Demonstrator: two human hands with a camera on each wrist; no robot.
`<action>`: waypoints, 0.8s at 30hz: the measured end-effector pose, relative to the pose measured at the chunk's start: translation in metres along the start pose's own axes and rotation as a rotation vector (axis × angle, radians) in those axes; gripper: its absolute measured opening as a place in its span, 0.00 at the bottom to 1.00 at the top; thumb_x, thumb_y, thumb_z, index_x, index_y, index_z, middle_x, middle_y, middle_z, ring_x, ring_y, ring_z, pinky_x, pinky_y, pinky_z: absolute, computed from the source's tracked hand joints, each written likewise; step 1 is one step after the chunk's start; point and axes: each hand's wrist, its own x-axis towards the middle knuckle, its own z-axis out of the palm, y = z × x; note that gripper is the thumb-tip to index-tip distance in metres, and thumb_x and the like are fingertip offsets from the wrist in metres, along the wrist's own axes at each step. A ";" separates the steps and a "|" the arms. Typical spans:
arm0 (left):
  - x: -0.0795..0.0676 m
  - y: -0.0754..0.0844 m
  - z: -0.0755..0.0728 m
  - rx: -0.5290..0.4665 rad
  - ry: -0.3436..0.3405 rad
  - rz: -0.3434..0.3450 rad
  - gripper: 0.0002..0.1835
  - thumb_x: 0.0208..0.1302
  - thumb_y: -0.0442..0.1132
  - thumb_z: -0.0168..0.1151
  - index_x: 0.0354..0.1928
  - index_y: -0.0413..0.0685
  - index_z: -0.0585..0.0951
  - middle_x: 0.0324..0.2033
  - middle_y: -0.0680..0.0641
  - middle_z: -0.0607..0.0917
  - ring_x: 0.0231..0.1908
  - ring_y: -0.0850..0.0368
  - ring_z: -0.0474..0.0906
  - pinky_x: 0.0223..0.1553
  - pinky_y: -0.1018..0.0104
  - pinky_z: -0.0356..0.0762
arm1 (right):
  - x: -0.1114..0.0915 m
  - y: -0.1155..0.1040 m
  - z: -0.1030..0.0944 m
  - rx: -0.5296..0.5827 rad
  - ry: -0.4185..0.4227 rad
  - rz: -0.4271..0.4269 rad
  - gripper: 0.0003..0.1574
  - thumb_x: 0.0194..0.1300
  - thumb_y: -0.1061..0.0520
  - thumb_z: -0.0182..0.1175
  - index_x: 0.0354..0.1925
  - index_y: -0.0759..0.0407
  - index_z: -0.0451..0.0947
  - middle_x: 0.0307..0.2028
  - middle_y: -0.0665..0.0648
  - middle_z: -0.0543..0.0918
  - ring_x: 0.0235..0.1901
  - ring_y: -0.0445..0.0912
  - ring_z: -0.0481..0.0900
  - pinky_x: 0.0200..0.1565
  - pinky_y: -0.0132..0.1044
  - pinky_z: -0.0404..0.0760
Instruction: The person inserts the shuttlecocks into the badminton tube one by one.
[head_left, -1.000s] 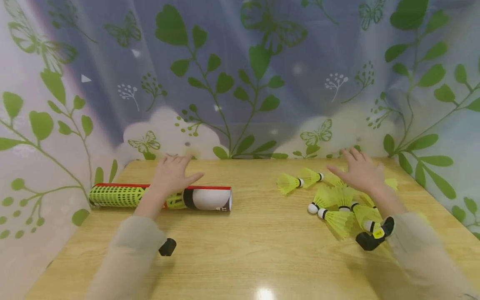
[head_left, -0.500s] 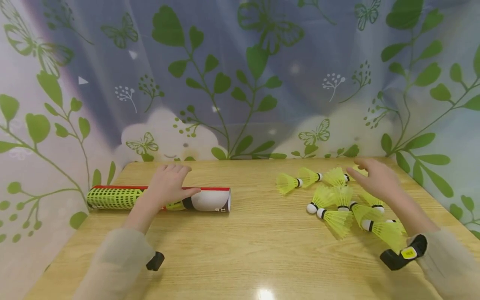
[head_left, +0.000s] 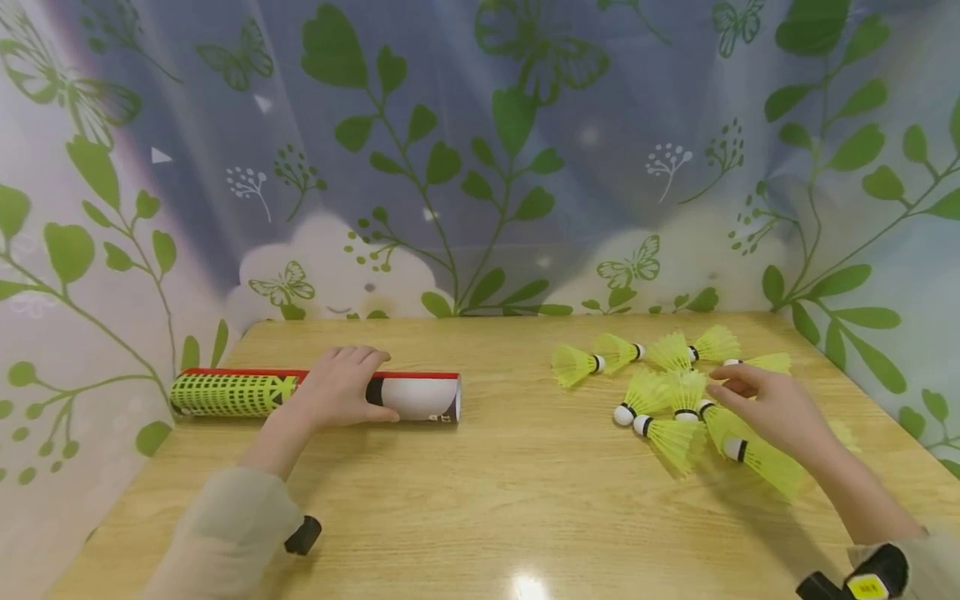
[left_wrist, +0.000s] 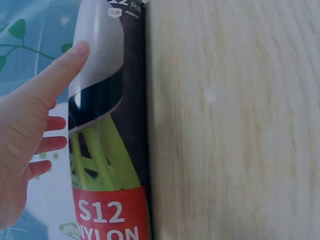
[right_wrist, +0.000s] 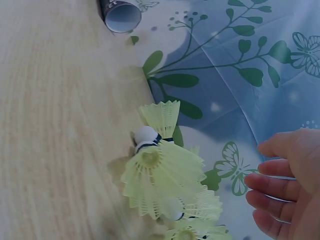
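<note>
A shuttlecock tube (head_left: 416, 398), printed yellow-green, black, white and red, lies on its side at the left of the table. My left hand (head_left: 341, 387) is right over its middle, thumb on the near side and fingers spread; in the left wrist view the thumb overlaps the tube (left_wrist: 107, 150) and the fingers show beside it. At the right lie several yellow shuttlecocks (head_left: 675, 442) with white heads and black bands. Just above them hangs my right hand (head_left: 780, 412), fingers loosely bent and holding nothing. It partly hides some shuttlecocks.
The wooden table (head_left: 480, 500) ends at a curtain (head_left: 465, 208) printed with leaves and butterflies. Each wrist wears a small black camera (head_left: 303, 535). In the right wrist view the tube's round end (right_wrist: 122, 17) faces the shuttlecocks.
My left hand has come down onto the tube. The right hand has drawn back toward me and lowered over the shuttlecocks, its fingers bending. Tube and shuttlecocks lie where they were.
</note>
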 end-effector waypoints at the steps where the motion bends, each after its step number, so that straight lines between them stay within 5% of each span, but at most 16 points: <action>1: 0.000 0.000 0.001 0.003 -0.002 0.005 0.47 0.41 0.67 0.68 0.58 0.41 0.72 0.53 0.41 0.76 0.55 0.42 0.69 0.57 0.44 0.61 | -0.002 0.000 0.001 0.012 -0.011 0.005 0.27 0.68 0.46 0.53 0.52 0.68 0.75 0.36 0.62 0.83 0.34 0.56 0.80 0.28 0.41 0.75; 17: 0.000 -0.004 0.018 0.027 0.010 0.053 0.44 0.37 0.62 0.73 0.54 0.41 0.74 0.50 0.42 0.76 0.52 0.43 0.69 0.59 0.46 0.57 | -0.011 -0.004 0.033 0.057 -0.156 0.040 0.27 0.65 0.44 0.56 0.50 0.65 0.76 0.33 0.55 0.82 0.27 0.44 0.76 0.25 0.38 0.73; 24: 0.004 -0.004 0.022 0.047 0.004 0.065 0.43 0.36 0.62 0.74 0.52 0.42 0.75 0.47 0.43 0.77 0.50 0.44 0.69 0.59 0.47 0.57 | -0.012 0.000 0.041 0.037 -0.164 0.032 0.28 0.64 0.45 0.57 0.51 0.67 0.76 0.34 0.60 0.84 0.29 0.49 0.82 0.33 0.49 0.78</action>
